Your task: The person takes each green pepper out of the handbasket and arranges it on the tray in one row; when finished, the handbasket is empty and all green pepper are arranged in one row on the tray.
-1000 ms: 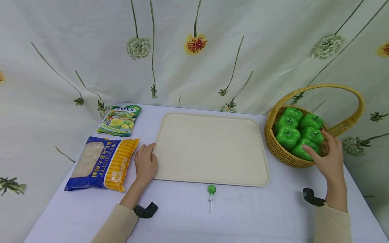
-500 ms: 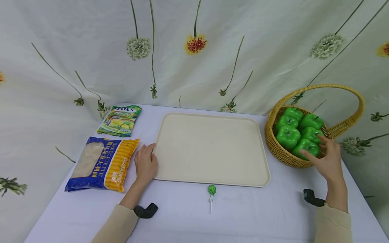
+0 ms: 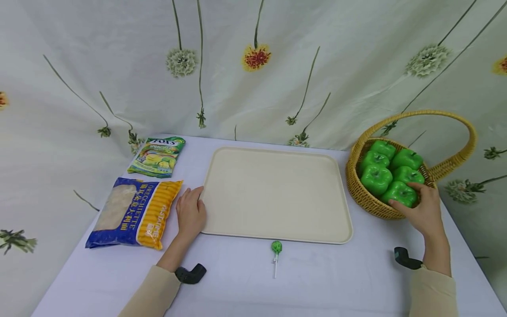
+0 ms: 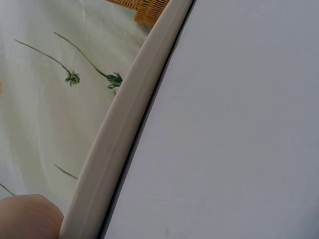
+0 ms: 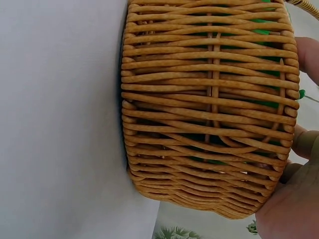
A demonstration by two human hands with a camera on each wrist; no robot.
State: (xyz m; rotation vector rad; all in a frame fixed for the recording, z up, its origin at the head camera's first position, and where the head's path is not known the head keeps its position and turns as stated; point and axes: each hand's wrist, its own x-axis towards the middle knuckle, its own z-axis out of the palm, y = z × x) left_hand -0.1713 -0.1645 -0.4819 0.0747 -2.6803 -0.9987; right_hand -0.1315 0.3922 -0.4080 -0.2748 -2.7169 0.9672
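Note:
In the head view, my left hand point(image 3: 191, 213) rests at the left edge of the cream tray point(image 3: 277, 196), its fingers relaxed and touching the rim. The left wrist view has a fingertip point(image 4: 30, 218) against the tray rim point(image 4: 119, 114). My right hand point(image 3: 425, 211) reaches over the front right of the wicker basket point(image 3: 360, 189), thumb and fingers around the front green bell pepper point(image 3: 400, 193). Seen from the right wrist, the basket wall point(image 5: 214, 99) hides most of that pepper, and the right hand point(image 5: 294, 199) is at the rim.
Several other green peppers point(image 3: 375, 178) lie in the basket, whose tall handle point(image 3: 431, 112) arches above. A green lollipop point(image 3: 276, 247) is in front of the tray. On the left are a blue and yellow pasta bag point(image 3: 132, 213) and a green candy bag point(image 3: 158, 156).
My right hand has moved down and slightly left, its thumb and fingers closing around the front pepper. The left hand and the tray have stayed in place.

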